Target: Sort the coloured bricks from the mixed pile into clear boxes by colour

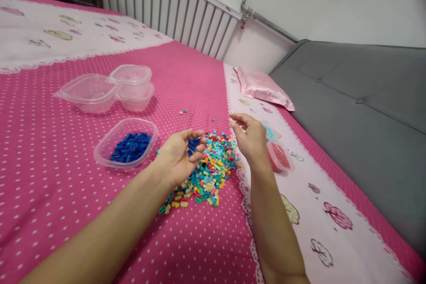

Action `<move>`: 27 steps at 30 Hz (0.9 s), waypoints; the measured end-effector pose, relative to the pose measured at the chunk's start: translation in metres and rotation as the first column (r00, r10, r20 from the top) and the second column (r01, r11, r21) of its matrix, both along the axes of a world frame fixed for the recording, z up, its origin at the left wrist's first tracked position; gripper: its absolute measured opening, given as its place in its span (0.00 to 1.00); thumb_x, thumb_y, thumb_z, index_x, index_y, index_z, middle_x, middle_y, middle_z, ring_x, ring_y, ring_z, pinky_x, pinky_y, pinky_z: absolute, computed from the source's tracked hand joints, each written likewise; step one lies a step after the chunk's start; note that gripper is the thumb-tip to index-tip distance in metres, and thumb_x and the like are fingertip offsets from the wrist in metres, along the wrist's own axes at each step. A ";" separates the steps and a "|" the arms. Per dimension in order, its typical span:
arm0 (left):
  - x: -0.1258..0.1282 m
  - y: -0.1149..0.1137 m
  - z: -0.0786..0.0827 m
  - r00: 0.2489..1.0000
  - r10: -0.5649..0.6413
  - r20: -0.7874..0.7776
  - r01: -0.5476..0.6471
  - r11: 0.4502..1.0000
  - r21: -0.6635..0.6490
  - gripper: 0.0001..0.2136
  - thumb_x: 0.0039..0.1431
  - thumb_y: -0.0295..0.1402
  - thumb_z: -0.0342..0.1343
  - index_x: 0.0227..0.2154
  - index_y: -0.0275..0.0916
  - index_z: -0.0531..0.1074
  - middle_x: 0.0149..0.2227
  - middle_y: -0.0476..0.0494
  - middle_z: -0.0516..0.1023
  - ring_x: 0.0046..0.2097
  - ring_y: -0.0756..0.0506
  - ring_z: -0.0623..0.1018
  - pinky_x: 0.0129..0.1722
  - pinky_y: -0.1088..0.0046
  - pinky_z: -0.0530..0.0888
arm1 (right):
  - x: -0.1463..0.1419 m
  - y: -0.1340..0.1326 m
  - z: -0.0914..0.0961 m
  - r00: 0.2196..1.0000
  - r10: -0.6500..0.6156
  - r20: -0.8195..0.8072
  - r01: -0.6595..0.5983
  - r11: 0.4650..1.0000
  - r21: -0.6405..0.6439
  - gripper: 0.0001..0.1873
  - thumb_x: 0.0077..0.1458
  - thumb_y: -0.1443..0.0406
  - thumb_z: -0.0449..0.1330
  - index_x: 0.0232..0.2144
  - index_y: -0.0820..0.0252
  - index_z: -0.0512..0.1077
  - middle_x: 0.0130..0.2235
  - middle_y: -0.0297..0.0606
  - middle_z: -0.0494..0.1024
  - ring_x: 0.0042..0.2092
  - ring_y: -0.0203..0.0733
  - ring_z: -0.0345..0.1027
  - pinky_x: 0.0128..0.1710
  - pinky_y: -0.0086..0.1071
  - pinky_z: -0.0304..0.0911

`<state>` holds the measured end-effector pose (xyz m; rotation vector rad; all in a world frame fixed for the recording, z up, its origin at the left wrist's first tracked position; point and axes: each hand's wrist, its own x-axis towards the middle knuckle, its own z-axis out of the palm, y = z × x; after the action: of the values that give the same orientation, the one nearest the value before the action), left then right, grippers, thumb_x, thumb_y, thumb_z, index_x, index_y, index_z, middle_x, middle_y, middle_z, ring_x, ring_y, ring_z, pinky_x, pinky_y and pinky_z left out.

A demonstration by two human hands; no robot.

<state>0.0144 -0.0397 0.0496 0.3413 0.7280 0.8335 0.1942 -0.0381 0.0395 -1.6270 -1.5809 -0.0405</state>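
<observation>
Dark blue bricks (pixel 193 144) lie in the upturned left hand (pixel 181 153), its grip curled loosely around them, over a mixed pile of bricks (pixel 213 173) on the bed (pixel 189 77). The right hand (pixel 249 137) hovers beside the pile, thumb near forefinger; whether they pinch anything, I cannot tell. Leftward sits a clear tub (pixel 100 153) of blue bricks, with clear containers (pixel 133 77) beyond.

A gap lies between the left hand (pixel 181 155) and the right hand (pixel 250 137) — the pile (pixel 216 159) sits beneath. Beyond, the bed (pixel 196 71) gives open room toward the radiator (pixel 179 11), past loose bricks (pixel 185 111). The blue-brick tub (pixel 98 150) and stacked tubs (pixel 131 75) obstruct the left; the red tub (pixel 288 165) crowds the right forearm.
</observation>
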 end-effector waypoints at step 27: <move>-0.005 0.010 -0.001 0.995 0.095 0.043 -0.091 0.993 -0.071 0.10 0.62 0.21 0.40 0.28 0.36 0.62 0.21 0.53 0.60 0.16 0.58 0.58 0.11 0.87 0.54 | 0.014 0.023 -0.023 0.983 -0.039 -0.181 0.033 0.999 -0.036 0.13 0.49 0.57 0.61 0.34 0.58 0.78 0.38 0.37 0.81 0.43 0.42 0.73 0.48 0.35 0.63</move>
<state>0.0091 -0.0302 0.0483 0.2266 0.7321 0.8991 0.2085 -0.0148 0.0168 -1.6363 -1.4192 0.1131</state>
